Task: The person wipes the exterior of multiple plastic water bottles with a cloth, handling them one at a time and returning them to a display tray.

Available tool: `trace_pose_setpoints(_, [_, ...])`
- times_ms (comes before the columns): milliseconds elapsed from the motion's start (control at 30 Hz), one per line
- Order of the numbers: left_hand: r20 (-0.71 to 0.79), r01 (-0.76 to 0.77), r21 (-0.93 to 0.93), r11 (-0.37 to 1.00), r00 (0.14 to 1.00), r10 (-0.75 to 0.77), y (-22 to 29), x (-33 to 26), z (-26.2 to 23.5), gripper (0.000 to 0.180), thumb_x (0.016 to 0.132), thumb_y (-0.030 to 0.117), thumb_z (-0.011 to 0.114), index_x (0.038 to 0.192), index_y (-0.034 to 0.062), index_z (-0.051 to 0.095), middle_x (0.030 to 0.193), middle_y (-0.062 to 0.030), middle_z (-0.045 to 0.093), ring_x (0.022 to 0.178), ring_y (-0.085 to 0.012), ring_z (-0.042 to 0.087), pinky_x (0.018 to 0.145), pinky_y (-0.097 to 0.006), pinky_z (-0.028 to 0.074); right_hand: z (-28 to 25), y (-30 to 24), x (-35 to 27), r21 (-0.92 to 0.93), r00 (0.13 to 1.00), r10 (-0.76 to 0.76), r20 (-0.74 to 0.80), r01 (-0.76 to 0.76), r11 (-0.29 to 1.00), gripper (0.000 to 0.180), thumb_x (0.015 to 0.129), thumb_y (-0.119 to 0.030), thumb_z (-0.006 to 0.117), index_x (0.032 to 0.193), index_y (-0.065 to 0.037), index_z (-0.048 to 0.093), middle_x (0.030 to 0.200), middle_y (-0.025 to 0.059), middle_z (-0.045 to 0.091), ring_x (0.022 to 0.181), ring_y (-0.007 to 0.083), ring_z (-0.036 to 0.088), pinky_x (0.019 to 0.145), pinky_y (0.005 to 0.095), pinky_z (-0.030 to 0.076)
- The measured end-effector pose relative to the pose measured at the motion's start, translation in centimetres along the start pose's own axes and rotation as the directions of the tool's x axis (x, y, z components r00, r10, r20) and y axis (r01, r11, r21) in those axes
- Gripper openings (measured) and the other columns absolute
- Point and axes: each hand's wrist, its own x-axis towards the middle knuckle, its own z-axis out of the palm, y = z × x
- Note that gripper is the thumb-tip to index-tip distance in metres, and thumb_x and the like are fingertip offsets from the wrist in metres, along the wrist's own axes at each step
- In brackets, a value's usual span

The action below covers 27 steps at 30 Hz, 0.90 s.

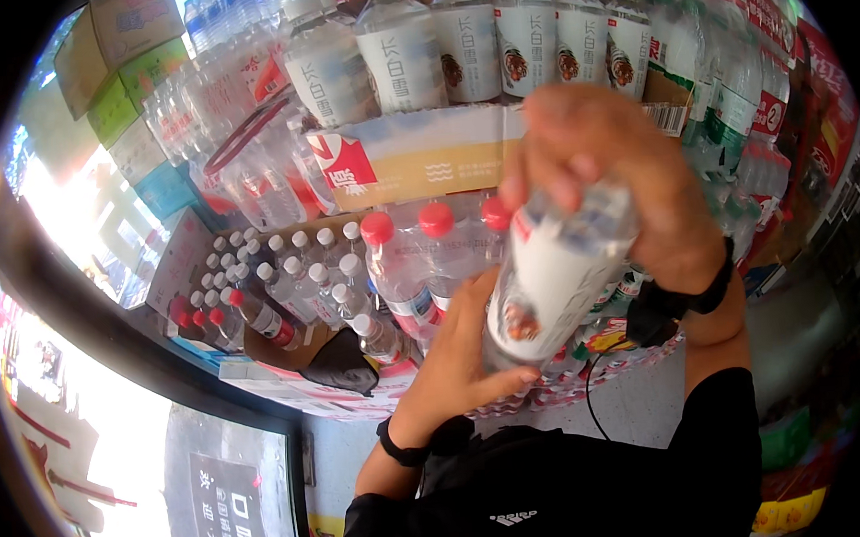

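Observation:
A large clear water bottle [551, 287] with a white label and a small animal picture is tilted in front of my chest. My left hand [467, 348] is closed round its lower part, the thumb lying along the base. Over the bottle's top end, my right hand [637, 178] has its fingers curled; they are somewhat smeared by motion, and they hide the cap. Just behind the bottle, a cardboard tray [435, 163] carries a row of similar white-labelled bottles [397, 54]. Below that tray stand red-capped bottles [436, 244], close to my left hand.
Small white-capped bottles [296, 274] fill an open carton at the left. Shrink-wrapped bottle packs [244, 185] and stacked cardboard boxes [118, 37] rise beyond them. Green-labelled bottles [730, 116] stand at the right. A black cable [591, 396] hangs near my right forearm.

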Motion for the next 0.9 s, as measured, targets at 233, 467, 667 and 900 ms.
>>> trace_pose_setpoints(233, [-0.088,-0.121,0.815,0.567,0.941,0.327,-2.6,1.8,-3.4,0.064,0.080,0.036,0.068,0.136,0.0099,0.048,0.143,-0.0176,0.039,0.130,-0.0393,0.037,0.105,-0.054,0.029,-2.7,-6.8,6.2,0.146,0.891,-0.318,-0.324,0.379,0.914,0.043,0.091,-0.037,0.057,0.056,-0.015,0.047,0.052,-0.0002,0.053,0.061,0.0217,0.064,0.059,0.0346,0.052])
trace_pose_setpoints(467, [-0.072,-0.123,0.845,0.520,0.938,0.339,-4.1,2.3,-3.3,0.062,0.080,0.029,0.068,0.137,0.0143,0.048,0.146,-0.0147,0.037,0.135,-0.0359,0.032,0.107,-0.057,0.024,-7.7,-9.6,13.4,-0.247,0.848,-0.430,-0.310,0.365,0.898,0.030,0.080,-0.025,0.059,0.056,-0.013,0.048,0.060,0.0042,0.058,0.065,0.0193,0.063,0.065,0.0306,0.051])
trace_pose_setpoints(667, [-0.078,-0.101,0.869,0.484,0.939,0.336,-3.9,1.8,-4.0,0.060,0.079,0.031,0.069,0.134,0.0163,0.052,0.145,-0.0137,0.040,0.133,-0.0334,0.037,0.105,-0.051,0.028,-7.9,-3.4,16.2,-0.085,0.940,-0.042,-0.337,0.014,0.996,0.029,0.081,-0.026,0.056,0.058,-0.009,0.052,0.061,0.0071,0.059,0.070,0.0226,0.064,0.070,0.0328,0.051])
trace_pose_setpoints(900, [-0.125,-0.071,0.863,0.500,0.930,0.346,-3.7,2.0,-3.3,0.054,0.079,0.034,0.069,0.129,0.0171,0.057,0.143,-0.0142,0.043,0.130,-0.0333,0.041,0.105,-0.049,0.028,-6.8,1.5,14.8,-0.105,0.966,0.081,-0.244,-0.110,0.988,0.030,0.085,-0.028,0.054,0.063,-0.007,0.053,0.068,0.0083,0.061,0.077,0.0197,0.063,0.075,0.0307,0.048])
